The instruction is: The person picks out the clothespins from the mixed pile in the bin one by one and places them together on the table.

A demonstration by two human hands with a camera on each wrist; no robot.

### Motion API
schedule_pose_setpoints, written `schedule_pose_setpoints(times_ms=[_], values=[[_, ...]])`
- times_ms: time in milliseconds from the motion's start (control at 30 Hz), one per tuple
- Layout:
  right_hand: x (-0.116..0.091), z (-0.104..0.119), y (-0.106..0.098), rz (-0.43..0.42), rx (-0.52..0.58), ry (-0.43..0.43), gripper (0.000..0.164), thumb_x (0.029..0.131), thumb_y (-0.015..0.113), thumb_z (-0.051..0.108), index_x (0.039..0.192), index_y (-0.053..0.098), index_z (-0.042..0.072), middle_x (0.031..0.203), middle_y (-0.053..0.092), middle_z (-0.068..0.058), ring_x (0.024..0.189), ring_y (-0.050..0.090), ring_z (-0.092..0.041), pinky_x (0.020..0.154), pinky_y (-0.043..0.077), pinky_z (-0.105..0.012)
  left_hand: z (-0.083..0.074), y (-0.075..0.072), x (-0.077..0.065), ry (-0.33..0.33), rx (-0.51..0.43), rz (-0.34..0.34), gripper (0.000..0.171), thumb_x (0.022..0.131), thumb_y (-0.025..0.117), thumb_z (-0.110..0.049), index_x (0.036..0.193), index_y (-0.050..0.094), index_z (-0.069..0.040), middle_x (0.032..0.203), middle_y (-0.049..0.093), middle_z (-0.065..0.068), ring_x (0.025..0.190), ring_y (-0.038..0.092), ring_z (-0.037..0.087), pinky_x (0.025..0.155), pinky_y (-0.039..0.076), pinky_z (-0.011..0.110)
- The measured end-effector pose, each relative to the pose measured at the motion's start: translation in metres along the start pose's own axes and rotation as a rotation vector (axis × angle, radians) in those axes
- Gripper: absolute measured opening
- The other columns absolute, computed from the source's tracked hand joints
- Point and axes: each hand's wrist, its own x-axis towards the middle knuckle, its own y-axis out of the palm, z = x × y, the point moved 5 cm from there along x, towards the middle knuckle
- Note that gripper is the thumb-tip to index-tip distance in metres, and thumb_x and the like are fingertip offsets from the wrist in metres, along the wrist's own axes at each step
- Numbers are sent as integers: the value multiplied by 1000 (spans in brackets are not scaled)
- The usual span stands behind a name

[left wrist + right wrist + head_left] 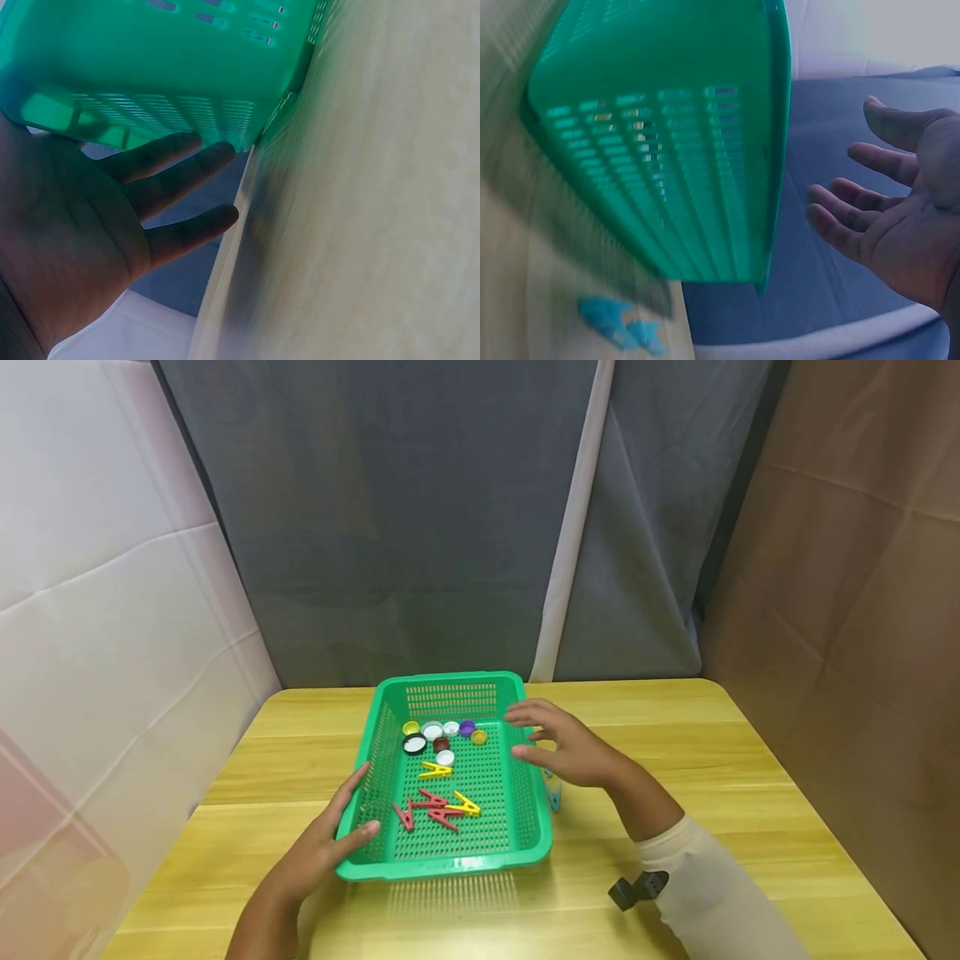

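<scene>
A green plastic basket [450,867] with slotted walls is on the wooden table. Several bottle caps are inside toward its far end, among them a purple cap [467,728] and a black-rimmed cap [414,743]. Nearer the front are red clothespins [406,817] and yellow clothespins [436,770]. My left hand [315,852] is at the basket's left side, thumb over the rim and straight fingers along the outer wall. With fingers spread and holding nothing, my right hand [570,750] hovers by the right rim. Blue clothespins [615,322] lie on the table outside the right wall.
The wooden table [645,718] extends on both sides of the basket. Grey cloth [420,527] hangs behind it, with pale cloth at the left and brown cloth at the right. A small black device [637,890] is on the right sleeve.
</scene>
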Motion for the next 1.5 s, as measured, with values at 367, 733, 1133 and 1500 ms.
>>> schedule_pose_setpoints(times_ms=[367,733,1133,1500], values=[[42,10,23,200,10,69,48,109,68,24,154,58,8,160,53,-14,146,55,-36,116,51,-59,-1,0,0,9,3,-1,86,110,60,-24,178,7,-26,179,14,32,154,35,64,113,38,80],[66,12,57,509,-55,97,45,113,59,33,151,63,10,157,62,-10,141,63,-33,115,52,-45,0,-2,-1,15,2,-8,86,110,60,-25,178,7,-28,179,14,32,152,39,62,112,40,77],[68,0,85,611,21,257,76,94,88,19,160,52,4,165,53,-18,138,66,-41,99,60,-36,1,0,-2,20,-3,-10,86,109,60,-24,178,8,-28,178,17,31,153,38,59,113,39,76],[66,-13,93,652,-10,360,82,89,91,9,162,52,10,165,50,-19,121,74,-28,92,62,-39,-3,0,-2,10,-2,-12,86,109,61,-25,178,9,-27,179,16,30,155,34,59,114,37,78]])
